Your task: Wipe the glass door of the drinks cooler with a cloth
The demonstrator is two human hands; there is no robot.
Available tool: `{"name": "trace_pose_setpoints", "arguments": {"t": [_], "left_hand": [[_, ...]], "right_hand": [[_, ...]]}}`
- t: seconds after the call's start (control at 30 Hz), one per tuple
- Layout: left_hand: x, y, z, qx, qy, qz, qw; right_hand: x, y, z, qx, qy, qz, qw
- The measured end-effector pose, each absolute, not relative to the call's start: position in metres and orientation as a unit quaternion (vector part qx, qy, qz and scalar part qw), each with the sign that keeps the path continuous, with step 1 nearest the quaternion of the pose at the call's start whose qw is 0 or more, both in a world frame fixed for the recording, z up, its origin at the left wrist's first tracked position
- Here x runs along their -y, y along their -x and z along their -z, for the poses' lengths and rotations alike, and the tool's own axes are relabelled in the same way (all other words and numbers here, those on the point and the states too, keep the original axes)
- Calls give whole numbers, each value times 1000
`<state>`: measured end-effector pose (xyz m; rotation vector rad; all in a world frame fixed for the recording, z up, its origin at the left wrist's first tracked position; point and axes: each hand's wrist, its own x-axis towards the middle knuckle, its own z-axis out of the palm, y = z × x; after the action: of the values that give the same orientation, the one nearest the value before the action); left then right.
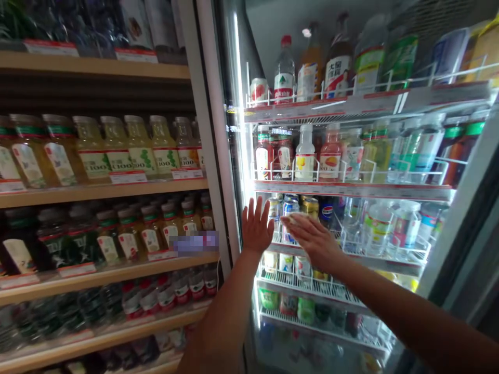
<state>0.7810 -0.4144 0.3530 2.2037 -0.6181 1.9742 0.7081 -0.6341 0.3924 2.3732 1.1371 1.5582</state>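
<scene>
My left hand (257, 226) is raised against the glass door of a lit drinks cooler, close to its left frame, fingers spread and pointing up. It holds nothing. To its right, my right hand (312, 240) lies flattened toward the same glass, its fingers together over a pale, thin cloth (295, 215). Only a strip of this cloth shows along the fingers; the rest is hidden under the hand. Behind the glass, near both hands, stand drink cans (290, 205) on a white wire shelf (353, 251).
Left of the cooler, a wooden shelf unit (97, 183) carries rows of juice bottles (136, 143) with price tags. Between them runs the cooler's metal frame (212, 104). Inside the cooler, more bottles (284, 72) line the upper shelves. A dark frame edge (463, 218) slants along the right.
</scene>
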Motion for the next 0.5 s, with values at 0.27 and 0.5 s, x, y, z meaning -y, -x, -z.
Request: {"name": "trace_pose_setpoints", "arguments": {"t": [0.27, 0.5], "left_hand": [[414, -781, -351, 205, -724, -656, 67], [414, -784, -350, 208, -722, -656, 72]], "right_hand": [[626, -719, -417, -267, -763, -589, -14], [626, -712, -379, -371, -782, -499, 36]]}}
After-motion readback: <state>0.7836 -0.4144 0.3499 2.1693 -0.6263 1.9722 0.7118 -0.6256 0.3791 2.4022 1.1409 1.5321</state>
